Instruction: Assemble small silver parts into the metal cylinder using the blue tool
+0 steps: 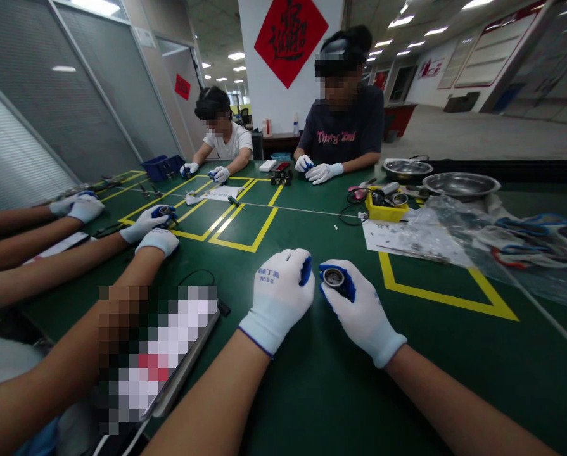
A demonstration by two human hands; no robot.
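My right hand [359, 310], in a white glove with blue palm coating, is closed around a round dark part with a metal rim [333, 277]. Its open end faces up toward me, and dark detail shows inside the ring. Just to the left, my left hand [283, 294] wears the same kind of glove, with its fingers curled inward. The back of that hand faces me, so whatever its fingers may hold is hidden. A narrow gap separates the two hands, and both are over the green table [302, 392].
A yellow bin of parts [385, 209] stands beyond my right hand, near a paper sheet [375, 237], plastic bags [458, 228] and metal bowls [461, 185]. On the left are a blurred-out tablet-like device [169, 354] and co-workers' gloved hands [157, 240]. Two people sit opposite.
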